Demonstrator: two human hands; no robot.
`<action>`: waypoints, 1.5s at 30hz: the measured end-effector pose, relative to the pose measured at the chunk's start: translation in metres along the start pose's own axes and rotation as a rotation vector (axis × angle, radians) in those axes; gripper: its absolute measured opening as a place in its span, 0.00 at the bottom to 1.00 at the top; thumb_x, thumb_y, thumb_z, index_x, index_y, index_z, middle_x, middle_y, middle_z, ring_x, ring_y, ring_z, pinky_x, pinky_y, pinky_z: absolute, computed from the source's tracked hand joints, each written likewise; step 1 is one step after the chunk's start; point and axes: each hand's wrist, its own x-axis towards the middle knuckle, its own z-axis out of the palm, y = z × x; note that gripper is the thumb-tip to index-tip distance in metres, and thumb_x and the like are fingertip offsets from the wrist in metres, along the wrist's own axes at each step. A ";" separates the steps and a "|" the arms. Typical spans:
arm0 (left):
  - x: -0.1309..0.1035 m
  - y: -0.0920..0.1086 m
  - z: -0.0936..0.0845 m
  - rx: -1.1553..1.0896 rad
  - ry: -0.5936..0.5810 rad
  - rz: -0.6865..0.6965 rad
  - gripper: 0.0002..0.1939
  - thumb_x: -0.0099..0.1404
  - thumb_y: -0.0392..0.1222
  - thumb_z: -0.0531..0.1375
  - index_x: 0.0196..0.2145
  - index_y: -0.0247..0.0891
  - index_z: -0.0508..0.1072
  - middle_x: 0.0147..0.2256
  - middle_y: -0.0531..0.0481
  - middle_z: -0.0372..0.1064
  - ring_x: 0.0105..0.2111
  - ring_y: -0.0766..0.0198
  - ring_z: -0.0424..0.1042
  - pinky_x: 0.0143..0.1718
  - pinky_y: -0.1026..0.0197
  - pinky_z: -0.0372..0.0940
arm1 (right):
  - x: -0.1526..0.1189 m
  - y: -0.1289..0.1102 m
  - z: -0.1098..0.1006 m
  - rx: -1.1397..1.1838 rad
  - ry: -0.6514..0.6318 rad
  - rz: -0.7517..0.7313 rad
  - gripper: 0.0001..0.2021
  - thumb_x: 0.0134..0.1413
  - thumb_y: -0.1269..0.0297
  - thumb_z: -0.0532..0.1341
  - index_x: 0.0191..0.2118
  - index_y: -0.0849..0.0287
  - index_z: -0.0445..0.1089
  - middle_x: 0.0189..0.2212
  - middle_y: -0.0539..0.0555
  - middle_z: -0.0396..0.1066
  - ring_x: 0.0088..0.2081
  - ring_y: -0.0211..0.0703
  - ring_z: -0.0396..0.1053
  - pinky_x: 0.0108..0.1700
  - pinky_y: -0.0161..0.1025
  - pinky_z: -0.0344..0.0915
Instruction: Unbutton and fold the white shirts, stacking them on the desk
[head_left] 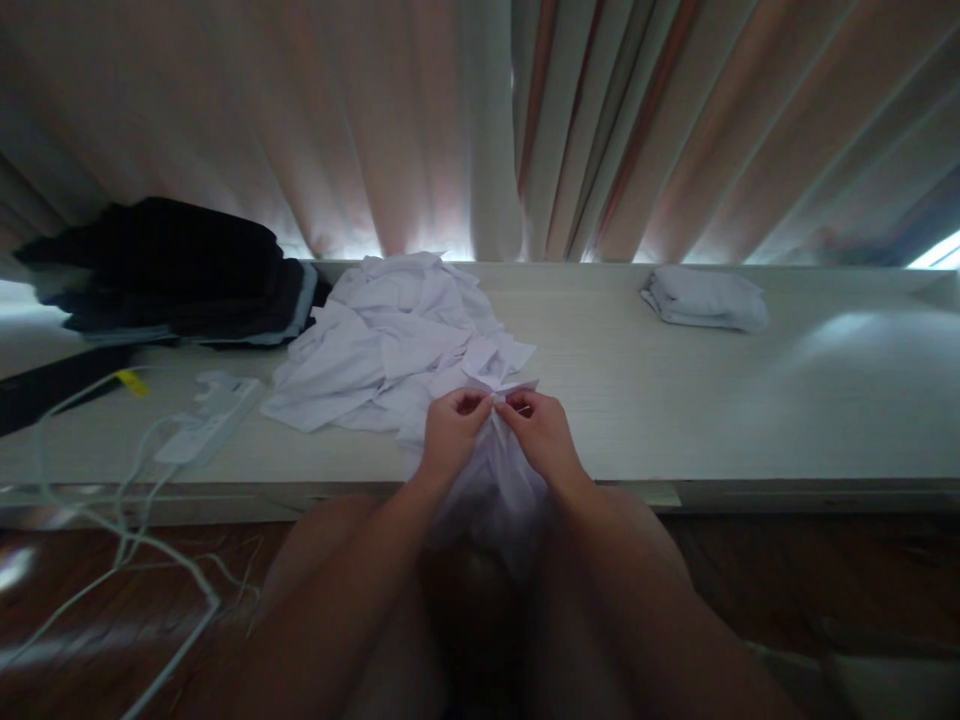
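I have the white garment (499, 460) at the near edge of the pale table (592, 350), left hand (452, 428) and right hand (543, 428) pinching it fingertip to fingertip. Its loose end hangs over, so a slack pinch could drop it. The cloth looks thin, limp; beyond lies a crumpled white heap (401, 330), far right a compact folded bundle (705, 298).

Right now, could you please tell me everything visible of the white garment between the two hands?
The white garment looks thin and creased, with pointed, collar-like flaps at its far end. The left hand and right hand pinch it near them. It hangs past the front edge of the pale tabletop, lower part blurred; its boundary with the crumpled white pile is unclear.
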 end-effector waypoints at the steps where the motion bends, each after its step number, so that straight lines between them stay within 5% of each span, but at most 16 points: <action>1: 0.000 0.001 0.000 -0.001 0.005 0.006 0.07 0.58 0.41 0.65 0.30 0.34 0.80 0.30 0.47 0.79 0.32 0.60 0.75 0.36 0.61 0.68 | 0.000 0.000 0.000 0.010 -0.002 0.001 0.09 0.55 0.59 0.65 0.31 0.59 0.78 0.29 0.56 0.78 0.30 0.44 0.73 0.34 0.39 0.64; 19: -0.003 0.002 0.005 -0.001 -0.012 0.067 0.07 0.62 0.41 0.65 0.37 0.35 0.79 0.34 0.46 0.79 0.35 0.60 0.76 0.39 0.61 0.68 | -0.002 0.002 -0.001 0.031 0.061 0.001 0.11 0.54 0.57 0.63 0.29 0.59 0.74 0.26 0.53 0.74 0.28 0.42 0.69 0.32 0.38 0.62; 32: 0.003 0.002 -0.005 0.069 -0.154 0.043 0.12 0.63 0.42 0.61 0.24 0.36 0.78 0.28 0.49 0.76 0.28 0.63 0.70 0.33 0.63 0.63 | -0.007 -0.004 0.001 -0.017 0.058 0.003 0.10 0.54 0.58 0.64 0.28 0.58 0.74 0.26 0.54 0.75 0.28 0.44 0.69 0.32 0.39 0.61; 45: 0.000 0.007 -0.006 -0.140 -0.172 -0.205 0.09 0.56 0.43 0.66 0.25 0.34 0.77 0.21 0.53 0.66 0.21 0.69 0.58 0.23 0.64 0.52 | -0.006 -0.002 0.002 -0.029 0.024 0.010 0.09 0.54 0.60 0.63 0.30 0.59 0.77 0.28 0.56 0.77 0.30 0.45 0.71 0.33 0.39 0.63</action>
